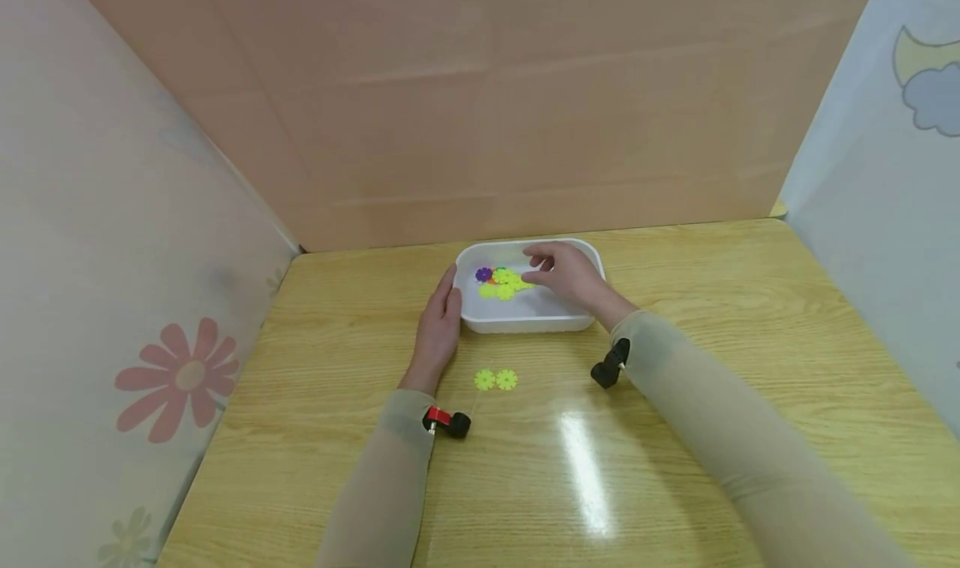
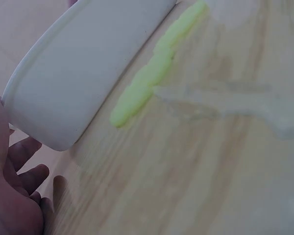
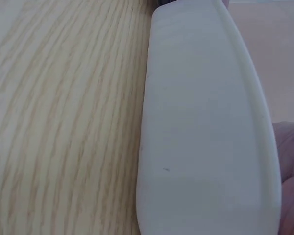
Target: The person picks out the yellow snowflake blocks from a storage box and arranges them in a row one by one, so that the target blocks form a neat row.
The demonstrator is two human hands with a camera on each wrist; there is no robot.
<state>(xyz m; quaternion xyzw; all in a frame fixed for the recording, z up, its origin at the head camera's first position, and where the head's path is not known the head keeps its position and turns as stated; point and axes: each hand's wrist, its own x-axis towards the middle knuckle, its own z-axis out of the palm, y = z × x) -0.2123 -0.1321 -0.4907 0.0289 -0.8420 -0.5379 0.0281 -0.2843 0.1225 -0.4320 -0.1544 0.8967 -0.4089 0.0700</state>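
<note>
A white plastic tray [image 1: 532,325] holds several snowflake-shaped building discs [image 1: 504,285], mostly yellow, with a purple disc [image 1: 483,275] and bits of red and green among them. My left hand [image 1: 438,326] lies along the tray's left side, its fingers stretched out against the wall. In the left wrist view, the fingers [image 2: 27,152] show at the tray's corner. Over the inside of the tray is my right hand [image 1: 566,272], thumb and fingers apart, with the thumb tip close to the yellow discs. Two yellow discs [image 1: 496,380] lie side by side on the table in front.
The wood-grain table [image 1: 712,343] carries the tray near its back edge. Behind stands a brown paper-like panel [image 1: 487,118]. Pale sheets with printed flowers and a moon [image 1: 926,60] hang at both sides. Each wrist wears a small black camera [image 1: 457,425].
</note>
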